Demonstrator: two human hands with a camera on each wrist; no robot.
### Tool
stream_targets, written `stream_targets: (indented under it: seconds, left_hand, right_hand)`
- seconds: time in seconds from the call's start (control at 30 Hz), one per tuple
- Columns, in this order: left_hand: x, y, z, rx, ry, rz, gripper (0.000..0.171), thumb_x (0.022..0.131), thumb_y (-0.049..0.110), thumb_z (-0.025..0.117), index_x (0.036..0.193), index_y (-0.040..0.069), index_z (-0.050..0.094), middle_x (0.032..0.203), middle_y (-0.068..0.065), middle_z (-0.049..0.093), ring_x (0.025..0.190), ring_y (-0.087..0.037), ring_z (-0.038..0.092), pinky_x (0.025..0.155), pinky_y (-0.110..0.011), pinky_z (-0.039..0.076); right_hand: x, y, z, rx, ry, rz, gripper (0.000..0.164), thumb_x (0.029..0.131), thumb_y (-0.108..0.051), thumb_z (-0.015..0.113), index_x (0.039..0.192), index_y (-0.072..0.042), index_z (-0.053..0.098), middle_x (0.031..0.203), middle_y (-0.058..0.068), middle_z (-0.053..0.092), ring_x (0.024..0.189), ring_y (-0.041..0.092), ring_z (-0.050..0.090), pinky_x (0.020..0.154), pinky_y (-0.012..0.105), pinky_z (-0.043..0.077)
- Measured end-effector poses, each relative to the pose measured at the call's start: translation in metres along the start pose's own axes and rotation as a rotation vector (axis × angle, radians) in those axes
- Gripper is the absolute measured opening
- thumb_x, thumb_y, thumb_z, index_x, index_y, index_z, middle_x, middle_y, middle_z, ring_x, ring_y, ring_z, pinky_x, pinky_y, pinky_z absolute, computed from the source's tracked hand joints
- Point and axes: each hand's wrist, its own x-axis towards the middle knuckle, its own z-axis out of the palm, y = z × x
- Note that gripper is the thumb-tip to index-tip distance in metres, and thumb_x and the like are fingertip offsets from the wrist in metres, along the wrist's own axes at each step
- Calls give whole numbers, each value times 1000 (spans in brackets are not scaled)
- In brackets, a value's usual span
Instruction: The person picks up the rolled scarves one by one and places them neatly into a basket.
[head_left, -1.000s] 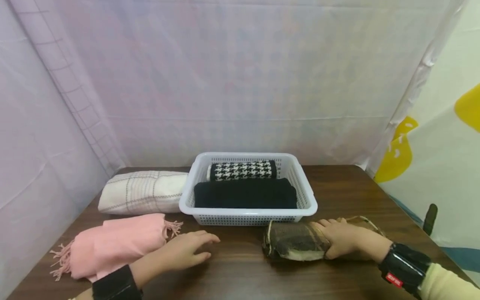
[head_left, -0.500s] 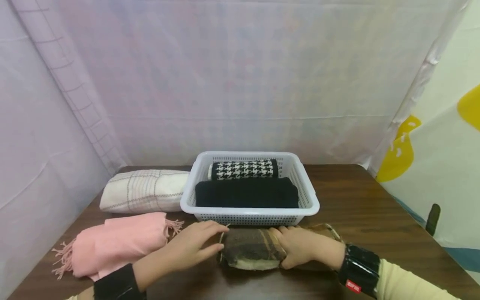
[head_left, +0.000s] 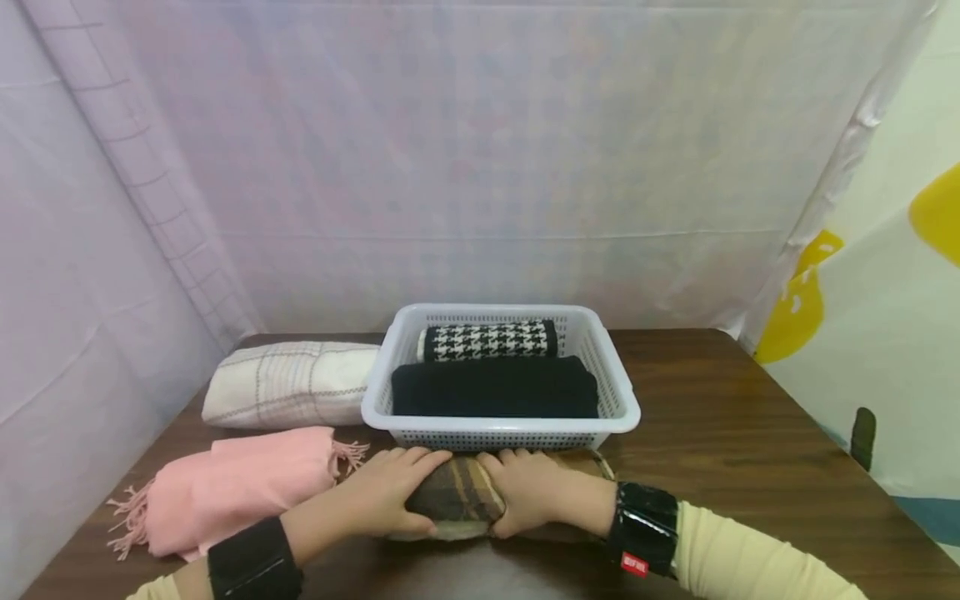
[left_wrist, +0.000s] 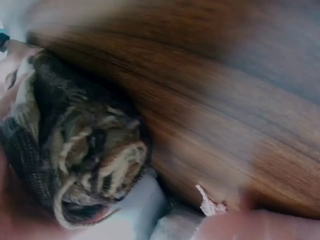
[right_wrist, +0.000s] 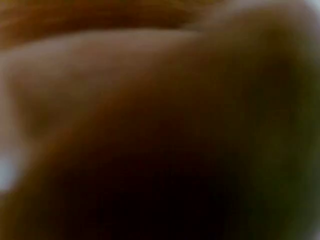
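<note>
A rolled brown plaid scarf (head_left: 453, 492) lies on the table just in front of the basket, with a pale strip along its lower edge. My left hand (head_left: 386, 493) grips its left part, thumb at the near side and fingers over the top. Further right, my right hand (head_left: 536, 492) holds the same roll, the thumb close to the left hand's thumb. In the left wrist view, the rolled end of the scarf (left_wrist: 100, 160) shows coiled layers and a loose cord-like fringe. The right wrist view is dark and blurred.
A white plastic basket (head_left: 501, 423) holds a black rolled cloth (head_left: 495, 387) and a houndstooth roll (head_left: 491, 340). To its left lie a white checked cloth (head_left: 292, 385) and a fringed pink scarf (head_left: 240, 487) on the brown wooden table (head_left: 705, 433). A pale curtain (head_left: 480, 167) hangs behind.
The brown plaid scarf has slid left across the table under my right hand, to in front of the basket. My left hand has moved slightly right and taken hold of its left part.
</note>
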Motion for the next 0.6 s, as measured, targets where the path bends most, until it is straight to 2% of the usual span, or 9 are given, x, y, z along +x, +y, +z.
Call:
stream_targets:
  seconds: [0.17,0.27,0.37,0.5,0.6]
  left_hand:
    - [-1,-5,1,-73,-64,-96,91,56,59,61,129,15,28,108,-6,48,91,-24,48,74,-40,40]
    - [-3,-7,-2,-131,-118,-153,94,51,56,66,128,19,28,106,-6,48,90,-25,48,69,-41,41]
    - [-4,-9,-3,-172,-175,-180,95,49,53,69,127,22,27,104,-7,47,87,-25,50,64,-41,42]
    - [-5,-13,-4,-224,-248,-183,96,48,44,74,127,23,24,100,-9,45,76,-23,52,54,-37,41]
    - [-4,-16,-3,-245,-290,-190,98,46,35,77,127,24,22,99,-9,43,69,-20,51,49,-34,40]
  right_hand:
    - [-20,25,-2,112,-48,-17,91,54,-67,56,127,-21,28,105,3,49,90,22,49,67,36,43]
    - [-34,42,-1,201,-84,-6,92,54,-66,57,129,-22,26,109,3,47,94,21,47,70,36,42]
    - [-49,56,5,290,-95,27,93,53,-62,61,129,-20,26,112,3,45,98,20,45,70,37,42]
    - [-64,68,15,345,-58,35,92,54,-53,67,127,-15,27,112,4,42,100,21,42,71,38,41]
    - [-69,71,19,308,-3,0,86,55,-43,69,124,-9,30,109,5,41,99,21,40,75,38,40]
